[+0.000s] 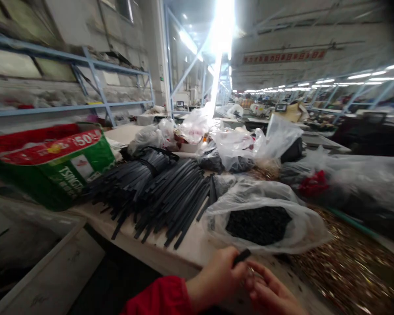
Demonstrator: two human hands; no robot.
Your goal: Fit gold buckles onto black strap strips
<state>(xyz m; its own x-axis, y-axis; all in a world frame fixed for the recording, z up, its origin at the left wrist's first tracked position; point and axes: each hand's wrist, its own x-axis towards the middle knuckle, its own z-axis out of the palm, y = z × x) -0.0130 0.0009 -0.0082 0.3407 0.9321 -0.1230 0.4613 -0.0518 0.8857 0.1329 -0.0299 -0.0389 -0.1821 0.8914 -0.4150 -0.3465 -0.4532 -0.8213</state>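
Observation:
My left hand (218, 273), coming out of a red sleeve, is closed on a short black strip (241, 257) that pokes out past the thumb. Right beside it, my right hand (271, 291) pinches a small shiny metal piece (253, 273), blurred and partly covered by the fingers. The two hands meet at the table's front edge. Just beyond them lies an open clear plastic bag (213, 214) with many small black pieces (259, 224) inside. A heap of small gold-coloured metal parts (351, 262) spreads to the right of my hands.
Bundles of long black strips (174, 197) lie on the table (184, 245) left of the bag. A green and red carton (65, 175) stands at the left, above a white bin (49, 280). More plastic bags (236, 144) crowd the back. Blue shelving (95, 78) lines the wall.

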